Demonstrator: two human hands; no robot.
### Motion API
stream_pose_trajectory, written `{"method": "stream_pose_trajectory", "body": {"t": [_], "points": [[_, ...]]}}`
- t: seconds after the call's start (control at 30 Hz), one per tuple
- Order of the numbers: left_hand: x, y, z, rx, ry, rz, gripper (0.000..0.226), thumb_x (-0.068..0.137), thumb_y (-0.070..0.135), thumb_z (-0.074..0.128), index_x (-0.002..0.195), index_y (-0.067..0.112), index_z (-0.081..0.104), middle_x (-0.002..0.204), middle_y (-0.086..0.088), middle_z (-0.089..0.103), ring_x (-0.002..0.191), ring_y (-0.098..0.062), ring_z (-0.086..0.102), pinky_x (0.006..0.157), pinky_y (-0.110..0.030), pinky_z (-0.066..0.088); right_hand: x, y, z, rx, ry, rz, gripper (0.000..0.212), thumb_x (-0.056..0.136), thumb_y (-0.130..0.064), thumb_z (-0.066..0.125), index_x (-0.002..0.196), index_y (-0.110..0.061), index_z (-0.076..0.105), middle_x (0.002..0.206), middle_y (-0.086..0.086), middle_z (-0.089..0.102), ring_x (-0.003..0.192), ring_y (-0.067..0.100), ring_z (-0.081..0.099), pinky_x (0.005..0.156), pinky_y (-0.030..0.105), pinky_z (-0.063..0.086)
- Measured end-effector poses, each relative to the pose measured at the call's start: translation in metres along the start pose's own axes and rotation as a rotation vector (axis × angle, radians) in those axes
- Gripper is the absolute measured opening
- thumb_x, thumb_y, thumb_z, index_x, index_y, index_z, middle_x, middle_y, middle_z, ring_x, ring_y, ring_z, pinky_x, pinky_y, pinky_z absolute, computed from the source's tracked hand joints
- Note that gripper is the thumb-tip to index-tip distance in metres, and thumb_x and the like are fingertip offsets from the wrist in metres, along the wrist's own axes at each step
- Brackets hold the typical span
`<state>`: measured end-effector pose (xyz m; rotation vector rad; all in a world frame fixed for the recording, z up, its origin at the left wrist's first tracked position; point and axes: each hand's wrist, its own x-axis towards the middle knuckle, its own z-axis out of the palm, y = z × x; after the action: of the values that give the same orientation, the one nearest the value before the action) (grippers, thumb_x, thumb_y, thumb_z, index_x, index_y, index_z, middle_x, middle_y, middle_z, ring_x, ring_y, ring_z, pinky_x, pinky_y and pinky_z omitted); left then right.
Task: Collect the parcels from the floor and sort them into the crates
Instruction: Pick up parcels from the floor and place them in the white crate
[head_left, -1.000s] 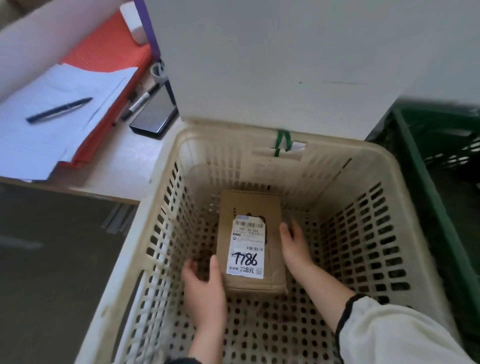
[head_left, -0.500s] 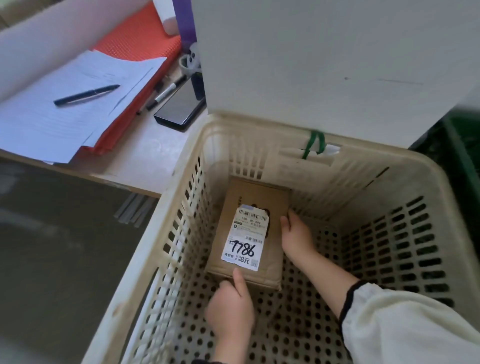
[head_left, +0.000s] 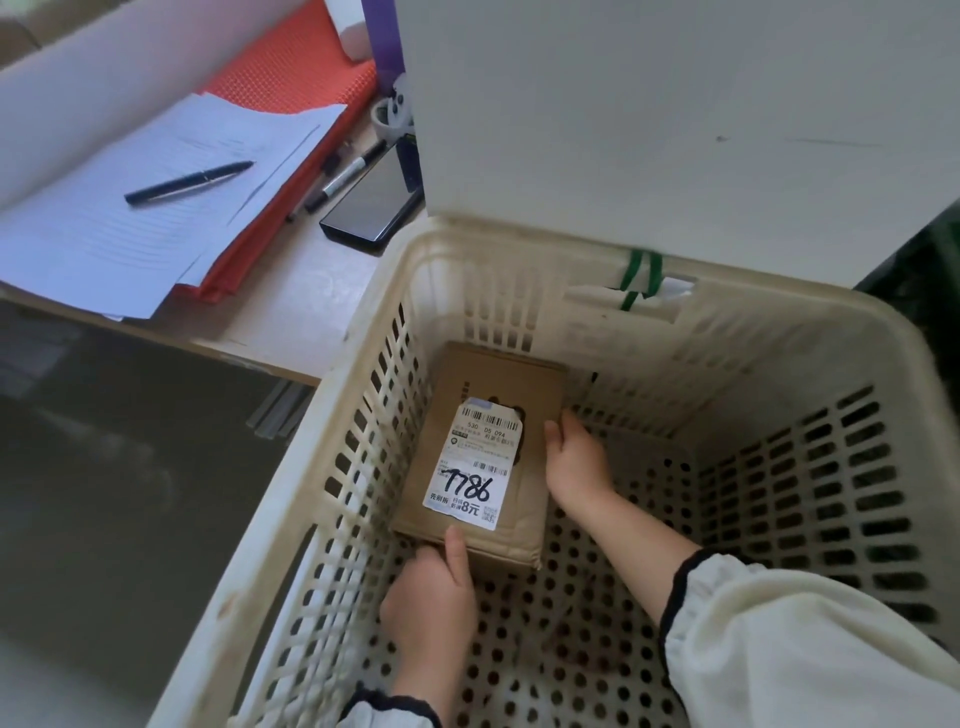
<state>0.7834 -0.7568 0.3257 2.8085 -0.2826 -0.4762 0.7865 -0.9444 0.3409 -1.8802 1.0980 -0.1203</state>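
A brown cardboard parcel (head_left: 498, 384) with a white label marked 7786 lies flat on the bottom of a beige perforated crate (head_left: 291, 561), close against its left wall and near the far left corner. My left hand (head_left: 431, 597) grips the parcel's near edge, thumb on top. My right hand (head_left: 574, 460) presses flat against the parcel's right side. Both arms reach down into the crate.
A desk on the left carries white papers (head_left: 130, 223) with a pen (head_left: 187, 182), a red folder (head_left: 291, 73), markers and a black phone (head_left: 371, 208). A white board (head_left: 649, 119) stands behind the crate. A dark green crate (head_left: 930, 270) shows at the right edge.
The parcel has slid from the crate's middle toward the left wall and far corner. My left hand moved from its left side to its near edge; my right hand stayed on its right side.
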Motion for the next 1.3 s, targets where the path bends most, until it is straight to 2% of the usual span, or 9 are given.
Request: {"method": "stream_pose_trajectory", "body": {"t": [0.17, 0.33, 0.4, 0.53, 0.63, 0.87, 1.0, 1.13, 1.3], "points": [[-0.008, 0.007, -0.019, 0.033, -0.11, -0.025, 0.079, 0.085, 0.06, -0.007, 0.077, 0.019, 0.061, 0.072, 0.004, 0.061, 0.069, -0.016, 0.06, 0.062, -0.026, 0.047, -0.015, -0.015, -0.018, -0.034, 0.037, 0.065, 0.047, 0.1, -0.033, 0.036, 0.145, -0.018, 0.034, 0.132, 0.009, 0.055, 0.116, 0.027, 0.055, 0.085, 0.026, 0.041], [-0.025, 0.028, -0.069, 0.023, -0.208, 0.033, 0.069, 0.093, 0.059, 0.007, 0.078, 0.021, 0.062, 0.073, 0.006, 0.062, 0.068, -0.011, 0.059, 0.068, -0.027, 0.052, -0.058, -0.04, -0.049, -0.126, 0.037, 0.006, 0.052, 0.1, -0.039, 0.032, 0.148, -0.018, 0.027, 0.142, 0.01, 0.047, 0.127, 0.026, 0.047, 0.1, 0.031, 0.039], [-0.034, 0.042, -0.095, -0.025, -0.156, 0.114, 0.057, 0.095, 0.057, 0.016, 0.091, 0.023, 0.061, 0.081, 0.007, 0.062, 0.073, -0.01, 0.06, 0.07, -0.028, 0.053, -0.079, -0.058, -0.058, -0.17, 0.035, 0.003, 0.05, 0.101, -0.037, 0.026, 0.148, -0.018, 0.026, 0.144, 0.009, 0.043, 0.129, 0.025, 0.044, 0.103, 0.032, 0.038], [-0.036, 0.066, -0.163, -0.045, -0.008, 0.335, 0.044, 0.098, 0.046, 0.028, 0.13, 0.021, 0.045, 0.116, 0.0, 0.06, 0.102, -0.017, 0.059, 0.081, -0.031, 0.05, -0.117, -0.108, -0.078, -0.254, 0.062, -0.02, 0.051, 0.102, -0.036, 0.022, 0.149, -0.018, 0.022, 0.148, 0.008, 0.037, 0.132, 0.025, 0.04, 0.107, 0.037, 0.036], [-0.034, 0.072, -0.22, -0.009, 0.068, 0.411, 0.043, 0.096, 0.046, 0.033, 0.128, 0.021, 0.045, 0.118, -0.002, 0.06, 0.103, -0.022, 0.058, 0.083, -0.037, 0.05, -0.143, -0.15, -0.098, -0.261, 0.061, -0.071, 0.051, 0.101, -0.037, 0.021, 0.149, -0.018, 0.02, 0.15, 0.008, 0.034, 0.133, 0.028, 0.038, 0.108, 0.042, 0.035], [-0.073, 0.05, -0.308, -0.002, 0.181, 0.308, 0.044, 0.094, 0.05, 0.035, 0.122, 0.02, 0.048, 0.114, -0.002, 0.062, 0.098, -0.024, 0.061, 0.08, -0.041, 0.054, -0.205, -0.219, -0.129, -0.193, 0.031, -0.227, 0.05, 0.102, -0.034, 0.025, 0.148, -0.014, 0.023, 0.149, 0.009, 0.036, 0.135, 0.027, 0.036, 0.107, 0.04, 0.033], [-0.109, 0.023, -0.335, -0.029, 0.259, 0.237, 0.042, 0.094, 0.049, 0.032, 0.119, 0.021, 0.049, 0.107, -0.002, 0.062, 0.091, -0.023, 0.06, 0.072, -0.036, 0.051, -0.243, -0.242, -0.128, -0.217, -0.039, -0.343, 0.041, 0.102, -0.029, 0.025, 0.136, -0.009, 0.037, 0.134, 0.014, 0.048, 0.121, 0.03, 0.048, 0.098, 0.041, 0.039], [-0.147, -0.014, -0.359, -0.043, 0.327, 0.105, 0.048, 0.097, 0.048, 0.03, 0.131, 0.017, 0.043, 0.118, -0.004, 0.059, 0.102, -0.027, 0.059, 0.073, -0.036, 0.046, -0.281, -0.264, -0.107, -0.244, -0.119, -0.445, 0.044, 0.102, -0.032, 0.028, 0.141, -0.013, 0.034, 0.142, 0.011, 0.044, 0.128, 0.029, 0.044, 0.103, 0.041, 0.039], [-0.196, -0.096, -0.39, -0.049, 0.42, -0.115, 0.045, 0.096, 0.048, 0.03, 0.126, 0.019, 0.046, 0.12, -0.005, 0.06, 0.105, -0.028, 0.059, 0.075, -0.035, 0.042, -0.347, -0.293, -0.053, -0.323, -0.276, -0.603, 0.048, 0.099, -0.041, 0.032, 0.14, -0.017, 0.035, 0.143, 0.005, 0.044, 0.128, 0.027, 0.047, 0.099, 0.039, 0.045]]}}
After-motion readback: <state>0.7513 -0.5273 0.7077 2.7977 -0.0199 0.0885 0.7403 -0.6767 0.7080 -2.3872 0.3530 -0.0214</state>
